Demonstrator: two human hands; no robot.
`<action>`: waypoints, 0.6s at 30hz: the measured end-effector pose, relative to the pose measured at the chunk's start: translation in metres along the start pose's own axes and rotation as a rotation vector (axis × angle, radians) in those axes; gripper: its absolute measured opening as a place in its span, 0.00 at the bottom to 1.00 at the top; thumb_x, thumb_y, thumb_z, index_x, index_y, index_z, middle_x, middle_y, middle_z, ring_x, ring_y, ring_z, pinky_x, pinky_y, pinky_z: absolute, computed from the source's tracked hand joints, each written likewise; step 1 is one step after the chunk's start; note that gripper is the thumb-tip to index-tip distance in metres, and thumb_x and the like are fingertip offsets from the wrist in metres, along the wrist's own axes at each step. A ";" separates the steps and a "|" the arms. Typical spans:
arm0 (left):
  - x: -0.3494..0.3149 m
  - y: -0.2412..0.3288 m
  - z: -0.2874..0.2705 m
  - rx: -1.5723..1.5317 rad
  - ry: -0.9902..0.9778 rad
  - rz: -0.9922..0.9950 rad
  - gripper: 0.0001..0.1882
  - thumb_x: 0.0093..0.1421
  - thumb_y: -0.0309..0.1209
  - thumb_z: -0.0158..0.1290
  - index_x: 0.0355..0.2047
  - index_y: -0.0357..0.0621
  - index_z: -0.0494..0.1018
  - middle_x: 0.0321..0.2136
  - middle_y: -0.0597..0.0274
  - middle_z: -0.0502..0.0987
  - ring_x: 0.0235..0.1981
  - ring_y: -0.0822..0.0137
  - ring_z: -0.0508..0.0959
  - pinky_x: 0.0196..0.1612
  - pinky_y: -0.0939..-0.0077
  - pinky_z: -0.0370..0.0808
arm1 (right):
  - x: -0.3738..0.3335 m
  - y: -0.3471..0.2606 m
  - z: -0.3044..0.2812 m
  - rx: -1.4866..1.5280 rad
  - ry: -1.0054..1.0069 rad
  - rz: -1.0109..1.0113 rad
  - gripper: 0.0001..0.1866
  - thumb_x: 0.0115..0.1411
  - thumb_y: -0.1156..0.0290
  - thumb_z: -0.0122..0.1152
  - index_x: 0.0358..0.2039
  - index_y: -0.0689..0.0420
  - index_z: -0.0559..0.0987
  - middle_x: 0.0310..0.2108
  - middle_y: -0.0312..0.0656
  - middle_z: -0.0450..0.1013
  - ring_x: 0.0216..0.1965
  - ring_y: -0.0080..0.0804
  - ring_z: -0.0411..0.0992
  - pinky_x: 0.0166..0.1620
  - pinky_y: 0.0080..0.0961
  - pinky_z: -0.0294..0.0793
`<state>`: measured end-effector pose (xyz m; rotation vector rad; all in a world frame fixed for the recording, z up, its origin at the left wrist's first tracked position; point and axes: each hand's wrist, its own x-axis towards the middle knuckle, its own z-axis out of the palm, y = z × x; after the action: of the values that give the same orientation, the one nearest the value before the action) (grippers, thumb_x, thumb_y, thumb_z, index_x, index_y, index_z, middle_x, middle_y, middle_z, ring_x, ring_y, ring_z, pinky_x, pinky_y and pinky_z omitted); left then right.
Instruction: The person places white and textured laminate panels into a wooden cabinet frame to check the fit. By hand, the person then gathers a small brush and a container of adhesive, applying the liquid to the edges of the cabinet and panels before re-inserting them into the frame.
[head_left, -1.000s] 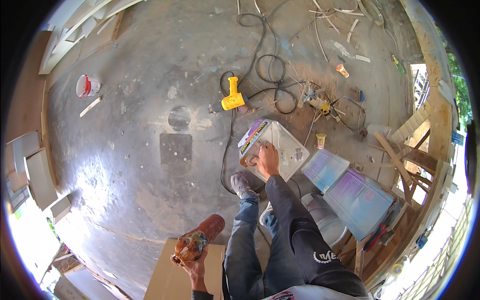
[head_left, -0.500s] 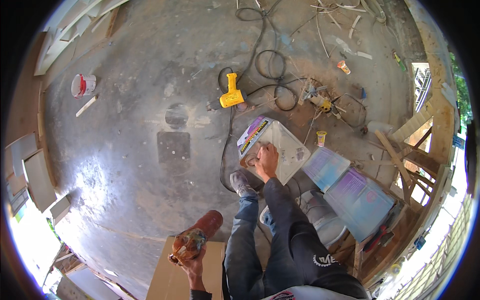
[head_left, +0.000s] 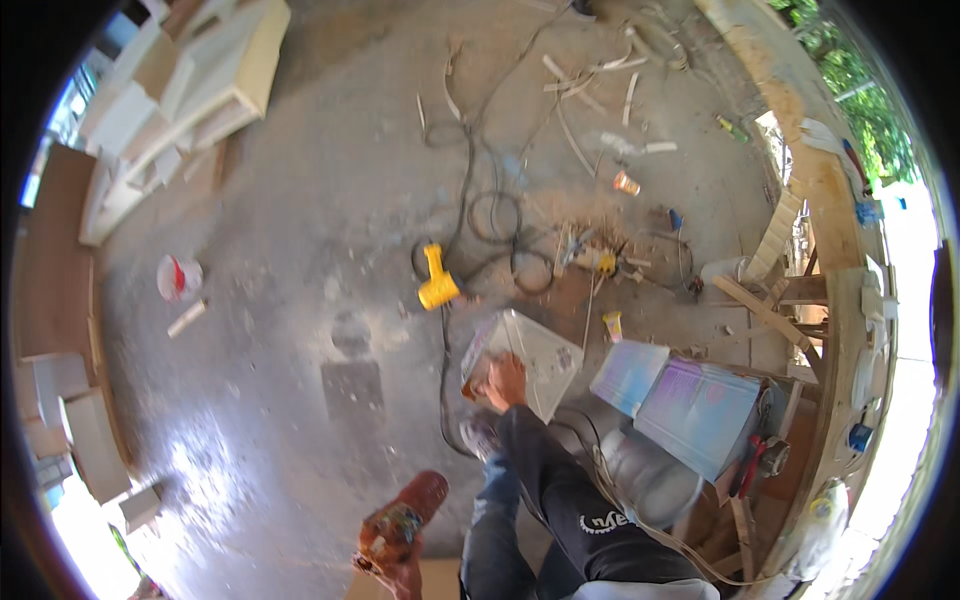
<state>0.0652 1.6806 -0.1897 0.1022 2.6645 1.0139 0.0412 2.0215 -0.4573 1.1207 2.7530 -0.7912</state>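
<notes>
My left hand (head_left: 402,572) is wrapped round the near end of a stained, reddish-brown cylindrical bottle (head_left: 425,492), which has dark crusted patches on it. It slants over a piece of brown cardboard (head_left: 440,578). My right hand (head_left: 502,380) is closed at the top of a square, pale metal tin (head_left: 545,360), beside its round opening; my fingers partly hide that spot, and the picture is blurred there. The tin stands on the floor just beyond my shoe (head_left: 480,437).
A yellow heat gun (head_left: 437,285) and looped black cable (head_left: 495,215) lie ahead. A power tool (head_left: 595,258) rests among wood scraps. To the right are blue-purple tins (head_left: 700,410) and a grey bucket (head_left: 650,475). A white tub (head_left: 180,278) stands left, shelving (head_left: 200,110) far left.
My view has tilted, so the floor things appear lower and more shelving shows at far left. Both hands keep their holds; the tin and bottle stay about where they were.
</notes>
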 end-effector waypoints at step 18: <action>-0.130 0.153 -0.003 -0.692 -0.134 0.258 0.52 0.41 0.30 0.71 0.63 0.31 0.56 0.58 0.47 0.64 0.57 0.54 0.68 0.61 0.58 0.66 | -0.414 0.188 -0.232 0.116 -0.313 0.202 0.19 0.54 0.53 0.61 0.28 0.59 0.82 0.30 0.54 0.78 0.33 0.55 0.77 0.37 0.49 0.74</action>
<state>0.1832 1.7715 -0.0551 0.3528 2.0752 1.8709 0.5004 1.9844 -0.2365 1.1575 2.3255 -1.0110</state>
